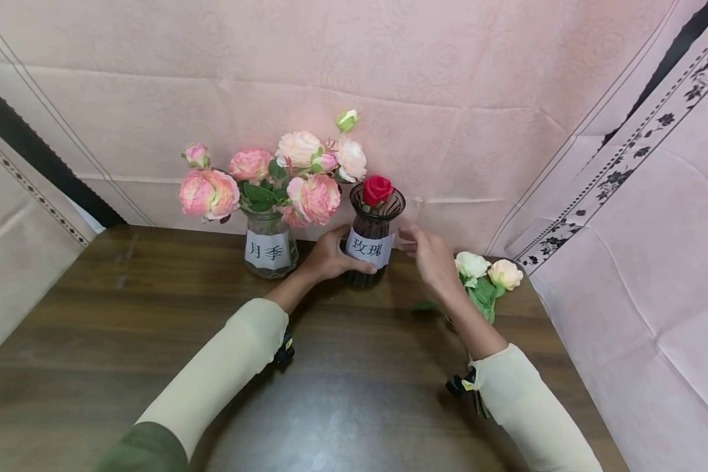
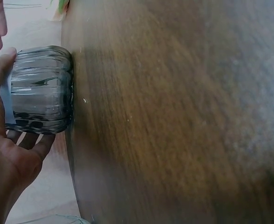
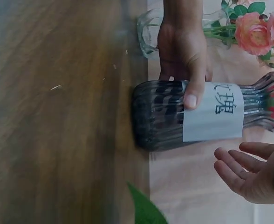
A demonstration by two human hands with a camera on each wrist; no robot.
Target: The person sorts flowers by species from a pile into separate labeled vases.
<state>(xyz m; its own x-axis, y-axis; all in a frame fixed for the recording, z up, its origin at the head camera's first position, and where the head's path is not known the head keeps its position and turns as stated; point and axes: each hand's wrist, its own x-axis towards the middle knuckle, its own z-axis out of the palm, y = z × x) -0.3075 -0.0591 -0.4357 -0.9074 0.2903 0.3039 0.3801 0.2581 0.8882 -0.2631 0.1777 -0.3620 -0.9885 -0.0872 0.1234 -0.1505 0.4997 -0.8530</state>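
A dark ribbed glass vase (image 1: pixel 373 226) with a white label stands upright, a red rose (image 1: pixel 377 190) in its mouth. My left hand (image 1: pixel 332 257) grips the vase's body from the left, thumb across the label's lower edge; in the left wrist view the fingers curl behind the vase (image 2: pixel 44 93). Just right of the vase, my right hand (image 1: pixel 433 259) holds nothing; in the right wrist view its fingers (image 3: pixel 239 165) are loosely bent, apart from the label (image 3: pixel 211 114).
Left of the dark vase stands a clear labelled vase (image 1: pixel 265 226) of pink and cream flowers (image 1: pixel 314 196). White and peach flowers (image 1: pixel 505 274) lie on the wooden table (image 1: pixel 330 406) at the right, partly under my right forearm. Pink cloth (image 1: pixel 448 144) hangs behind.
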